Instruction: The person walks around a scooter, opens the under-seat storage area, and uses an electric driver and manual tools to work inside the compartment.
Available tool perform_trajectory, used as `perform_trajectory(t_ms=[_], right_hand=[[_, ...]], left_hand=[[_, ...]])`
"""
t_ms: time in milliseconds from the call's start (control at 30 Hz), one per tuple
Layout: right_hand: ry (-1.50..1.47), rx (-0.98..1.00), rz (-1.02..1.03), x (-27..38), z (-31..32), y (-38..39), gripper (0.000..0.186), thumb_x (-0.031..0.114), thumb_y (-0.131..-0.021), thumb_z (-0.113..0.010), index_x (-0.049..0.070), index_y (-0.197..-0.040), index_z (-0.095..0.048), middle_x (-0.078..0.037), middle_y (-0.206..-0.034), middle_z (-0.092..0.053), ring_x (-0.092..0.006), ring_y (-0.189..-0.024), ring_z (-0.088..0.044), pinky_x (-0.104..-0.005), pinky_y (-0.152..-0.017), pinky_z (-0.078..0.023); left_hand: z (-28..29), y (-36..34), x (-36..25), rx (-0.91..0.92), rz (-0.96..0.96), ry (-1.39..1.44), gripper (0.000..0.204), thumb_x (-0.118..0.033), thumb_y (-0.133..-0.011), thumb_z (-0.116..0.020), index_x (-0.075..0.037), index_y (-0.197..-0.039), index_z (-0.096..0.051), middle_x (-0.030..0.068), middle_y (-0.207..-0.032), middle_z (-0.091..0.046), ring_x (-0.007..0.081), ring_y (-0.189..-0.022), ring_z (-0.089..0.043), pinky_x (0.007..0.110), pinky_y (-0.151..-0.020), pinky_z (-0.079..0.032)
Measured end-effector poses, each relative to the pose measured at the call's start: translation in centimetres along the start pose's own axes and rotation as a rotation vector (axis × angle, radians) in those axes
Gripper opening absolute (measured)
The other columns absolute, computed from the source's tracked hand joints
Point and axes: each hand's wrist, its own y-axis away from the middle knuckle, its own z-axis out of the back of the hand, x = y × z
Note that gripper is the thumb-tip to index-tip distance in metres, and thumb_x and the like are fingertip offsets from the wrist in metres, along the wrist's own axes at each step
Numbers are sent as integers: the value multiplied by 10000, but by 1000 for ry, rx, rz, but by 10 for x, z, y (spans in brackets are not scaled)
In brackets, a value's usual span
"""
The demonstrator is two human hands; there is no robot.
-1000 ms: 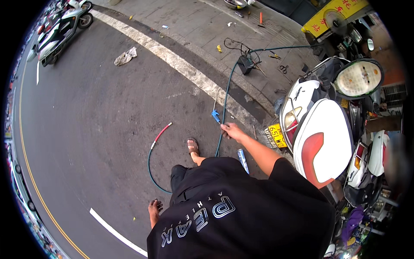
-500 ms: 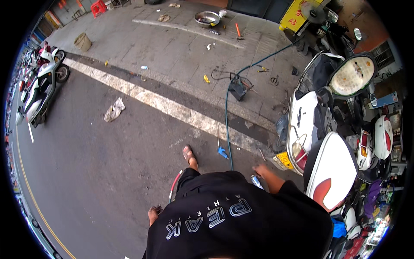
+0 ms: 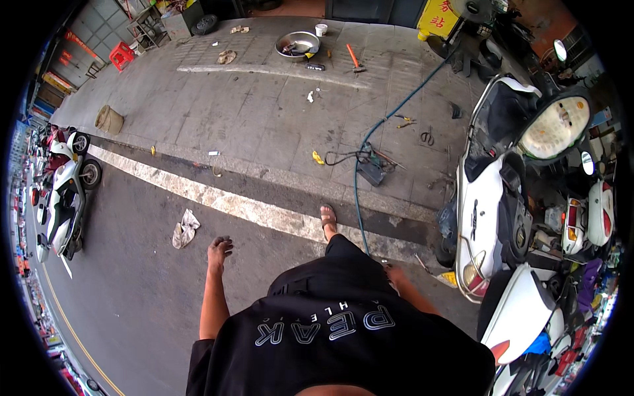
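Observation:
My left hand (image 3: 220,251) is out over the asphalt at my left side, its darkened fingers loosely apart with nothing in them. Nearest to it is a crumpled, dirty cloth (image 3: 185,229) on the road. My right hand (image 3: 393,272) hangs low by my right side, partly hidden by my black shirt and blurred. A small whitish bit shows beside its fingers, but I cannot tell whether they grip anything. Close to that hand, a blue-green hose (image 3: 357,198) runs down toward my legs from the pavement.
A white scooter (image 3: 477,218) stands to my right, with more scooters behind. On the pavement are a metal basin (image 3: 297,46), a hammer (image 3: 355,58), a black box with cables (image 3: 371,171), pliers (image 3: 405,121) and a bucket (image 3: 109,120). Parked scooters (image 3: 65,198) line the left.
I have stepped forward toward the painted line. My left hand has swung forward and out from my side. The blue air gun, red hose and blue-white can seen earlier are out of sight.

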Motion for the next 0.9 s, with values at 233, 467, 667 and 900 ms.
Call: perform_trajectory(t_ms=[233, 467, 667, 900], right_hand=[[225, -216, 151, 212, 8, -51, 186, 217, -869, -564, 34, -872, -597, -53, -636, -571, -179, -547, -546, -355, -473, -432], [-136, -299, 244, 439, -34, -110, 210, 257, -868, -568, 51, -829, -585, -43, -671, -575, -135, -558, -534, -281, -462, -414], [-33, -223, 200, 457, -118, -176, 233, 296, -854, -584, 65, -873, -602, -24, -744, -615, -141, -603, -566, -293, -497, -433], [-159, -234, -2, 503, -187, -173, 267, 272, -855, -584, 18, -938, -606, -68, -695, -618, -161, -568, -568, -323, -486, -441]], left_hand=[[-47, -65, -4, 221, 232, -137, 167, -138, -806, -522, -66, -922, -618, 63, -906, -659, 185, -793, -629, 330, -662, -485], [16, -118, 12, 164, 415, -82, 187, -177, -825, -535, -96, -980, -601, 73, -900, -649, 208, -772, -617, 347, -637, -478], [43, -285, -87, 127, 399, -133, 207, -195, -827, -543, -100, -1004, -595, 77, -855, -639, 214, -718, -608, 349, -588, -475], [-12, -535, -303, 273, 168, -246, 262, -265, -815, -575, -134, -1041, -576, 43, -938, -641, 190, -799, -614, 344, -679, -478]])
